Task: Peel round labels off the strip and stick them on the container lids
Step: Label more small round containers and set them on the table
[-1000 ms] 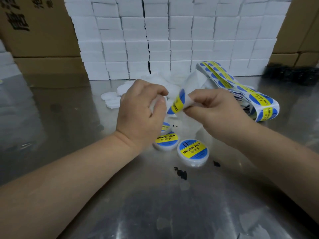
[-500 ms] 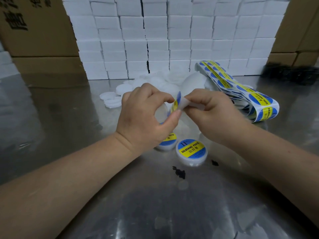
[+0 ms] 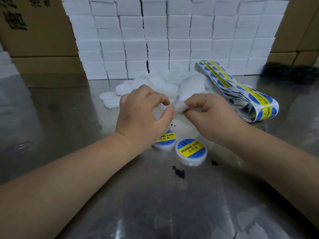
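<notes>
Head view: both hands meet above the steel counter [image 3: 155, 204]. The right hand [image 3: 210, 116] pinches the bent white end of the label strip [image 3: 180, 107] between thumb and fingers. The left hand [image 3: 143, 116] is curled round a pale container [image 3: 158, 112] (blurred, little of it shows), its thumb tip touching the strip's edge. The strip runs back to a loose coil [image 3: 255, 100] at the right, its blue-and-yellow labels facing up. A labelled container [image 3: 190, 150] sits below the hands, a second labelled container [image 3: 166, 140] just beside it, half behind the left wrist. Plain white lids [image 3: 155, 83] are heaped behind.
</notes>
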A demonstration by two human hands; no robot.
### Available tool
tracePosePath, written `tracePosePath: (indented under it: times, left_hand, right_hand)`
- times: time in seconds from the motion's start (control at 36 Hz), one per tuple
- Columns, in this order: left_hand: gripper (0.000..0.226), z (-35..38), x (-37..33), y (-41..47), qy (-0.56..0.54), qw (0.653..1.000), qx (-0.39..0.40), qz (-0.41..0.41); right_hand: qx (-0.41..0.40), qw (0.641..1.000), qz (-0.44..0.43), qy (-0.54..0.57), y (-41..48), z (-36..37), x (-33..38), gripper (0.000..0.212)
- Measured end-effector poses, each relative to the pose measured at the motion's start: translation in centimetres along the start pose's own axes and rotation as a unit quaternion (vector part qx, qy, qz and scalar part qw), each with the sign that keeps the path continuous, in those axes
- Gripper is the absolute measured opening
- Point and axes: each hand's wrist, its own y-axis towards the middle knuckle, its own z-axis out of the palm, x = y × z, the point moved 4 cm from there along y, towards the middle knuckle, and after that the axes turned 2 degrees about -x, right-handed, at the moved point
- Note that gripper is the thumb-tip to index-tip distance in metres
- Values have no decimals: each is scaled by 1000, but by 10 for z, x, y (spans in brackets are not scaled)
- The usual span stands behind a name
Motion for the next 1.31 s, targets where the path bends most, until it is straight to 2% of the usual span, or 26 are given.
tracePosePath:
  times: [0.08,0.19,0.33,0.44,0.56,0.64,0.75,0.83,0.97,1.08,1.14,1.22,1.31]
  left_hand:
    - [21,-2,7,1,-32,999,-15,-34]
    - [10,1,20,4,-72,989,-20,-125]
    - [36,1,50,6,-93,968,-81,-221]
    - [43,0,50,6,-86,971,-74,-212]
    - [26,0,29,5,-58,987,-38,-142]
    - [21,-3,15,4,-47,994,-31,-91]
    - [41,-6,7,2,-24,998,-31,-48]
    - [45,-8,3,2,-24,999,-29,-30]
    - [44,-6,3,3,-28,999,-28,-21]
    - [36,-4,6,2,-14,999,-32,-31]
    - [40,-2,9,1,-14,998,-34,-49]
    - [49,2,10,0,-31,996,-34,-73]
    - [39,3,12,0,-66,994,-25,-85]
  right_hand:
    - [-6,999,19,-31,3,-1,-4,20]
    - [31,993,63,-97,5,-3,-9,20]
    - [36,983,103,-147,6,-8,-9,33]
    - [13,972,78,-220,6,-12,-4,26]
    - [-59,991,34,-111,3,-19,7,23]
    - [-68,997,21,-42,-1,-18,12,29]
    - [-53,995,56,57,-2,-14,10,48]
    - [-61,987,82,126,-1,-13,7,46]
    - [-77,975,104,180,0,-11,4,36]
    - [-91,974,97,183,0,-14,3,26]
    - [-91,975,91,183,1,-14,3,19]
    - [-108,972,86,192,1,-13,1,28]
    - [-145,962,88,215,2,-18,0,37]
